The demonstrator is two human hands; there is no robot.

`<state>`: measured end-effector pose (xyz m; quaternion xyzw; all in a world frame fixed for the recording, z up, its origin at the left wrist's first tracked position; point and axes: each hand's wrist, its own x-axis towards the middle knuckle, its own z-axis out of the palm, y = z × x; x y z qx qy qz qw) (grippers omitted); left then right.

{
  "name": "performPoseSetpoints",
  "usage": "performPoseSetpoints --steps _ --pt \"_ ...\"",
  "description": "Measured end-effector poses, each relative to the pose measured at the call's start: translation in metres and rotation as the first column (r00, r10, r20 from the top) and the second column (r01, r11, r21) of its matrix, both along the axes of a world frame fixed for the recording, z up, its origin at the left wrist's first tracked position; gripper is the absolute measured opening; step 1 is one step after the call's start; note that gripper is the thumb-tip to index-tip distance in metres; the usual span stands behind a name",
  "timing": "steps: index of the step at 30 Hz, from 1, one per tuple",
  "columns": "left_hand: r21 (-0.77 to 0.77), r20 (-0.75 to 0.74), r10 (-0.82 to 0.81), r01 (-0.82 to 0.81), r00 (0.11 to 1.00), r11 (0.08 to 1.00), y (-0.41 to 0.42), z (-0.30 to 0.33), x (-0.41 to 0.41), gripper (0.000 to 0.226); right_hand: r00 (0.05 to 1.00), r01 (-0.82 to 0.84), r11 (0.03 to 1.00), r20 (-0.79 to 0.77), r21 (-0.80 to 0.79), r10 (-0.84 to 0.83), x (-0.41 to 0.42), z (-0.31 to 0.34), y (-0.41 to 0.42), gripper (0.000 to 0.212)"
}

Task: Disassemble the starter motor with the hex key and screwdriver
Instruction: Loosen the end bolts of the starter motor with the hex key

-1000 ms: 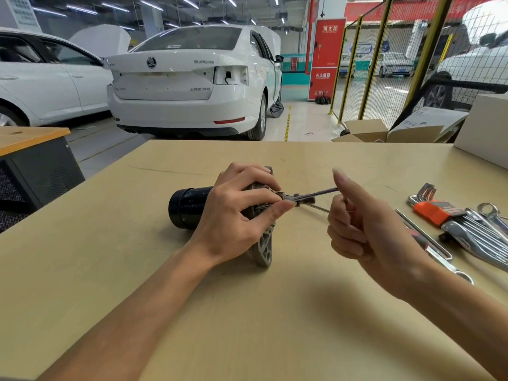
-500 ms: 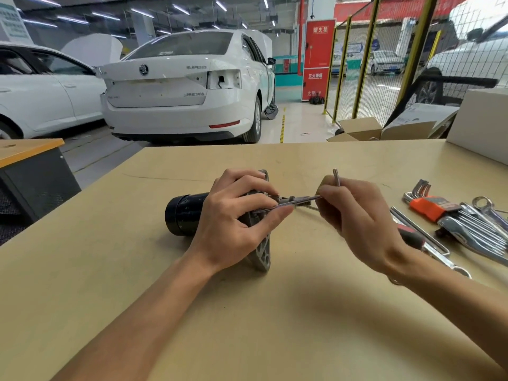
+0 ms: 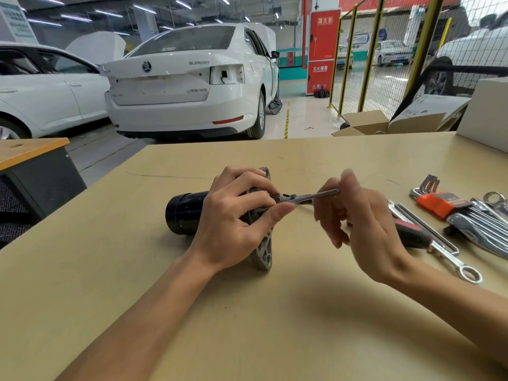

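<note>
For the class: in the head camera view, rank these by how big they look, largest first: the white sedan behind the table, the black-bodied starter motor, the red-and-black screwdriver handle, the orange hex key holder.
1. White sedan.
2. Black-bodied starter motor, partly hidden by the left hand.
3 and 4. Red-and-black screwdriver handle and orange hex key holder: too alike to rank; the handle is partly hidden.

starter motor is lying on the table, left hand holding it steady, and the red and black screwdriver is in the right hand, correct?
Not quite: in the head view the screwdriver lies on the table behind the right hand, which works the hex key. The left hand does steady the starter motor.
</note>
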<state>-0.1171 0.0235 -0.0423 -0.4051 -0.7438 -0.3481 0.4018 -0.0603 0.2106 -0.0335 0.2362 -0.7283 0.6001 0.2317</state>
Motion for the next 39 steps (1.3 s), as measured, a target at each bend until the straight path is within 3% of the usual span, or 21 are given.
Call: performPoseSetpoints --steps 4,10,17,22,26,32,35,39 --pt "-0.009 -0.008 0.014 -0.014 1.000 1.000 0.000 0.000 -0.001 0.033 0.982 -0.084 0.991 0.163 -0.103 0.100 0.002 0.004 0.000 0.052" --pt "-0.016 0.004 0.001 -0.001 1.000 1.000 -0.002 0.000 -0.001 0.032 0.997 -0.053 0.996 0.058 -0.073 0.057 0.007 0.002 0.001 0.028" --pt "-0.021 0.021 -0.017 0.017 1.000 1.000 -0.002 0.001 -0.001 0.038 0.999 0.004 0.999 0.036 -0.041 -0.003 0.005 0.003 0.000 0.032" --pt "-0.022 0.022 -0.019 0.019 1.000 1.000 -0.002 0.001 -0.001 0.031 0.985 0.055 0.992 0.168 -0.110 -0.036 0.000 0.004 0.000 0.020" --pt "-0.021 0.022 -0.013 0.013 1.000 1.000 -0.003 0.002 -0.001 0.030 0.934 -0.004 0.977 0.349 -0.212 0.079 0.000 0.004 0.001 0.044" --pt "-0.012 0.006 -0.009 0.009 1.000 1.000 -0.003 0.002 -0.001 0.027 0.867 -0.259 0.883 0.308 -0.392 0.391 0.010 0.012 -0.003 0.033" --pt "-0.019 -0.007 0.001 -0.001 1.000 1.000 -0.002 0.002 -0.002 0.028 0.857 -0.203 0.900 0.375 -0.387 0.354 0.011 0.014 -0.003 0.051" --pt "-0.035 -0.015 0.005 -0.006 1.000 0.999 -0.003 0.001 -0.003 0.028 0.870 -0.108 0.920 0.411 -0.377 0.271 0.008 0.012 -0.003 0.047"
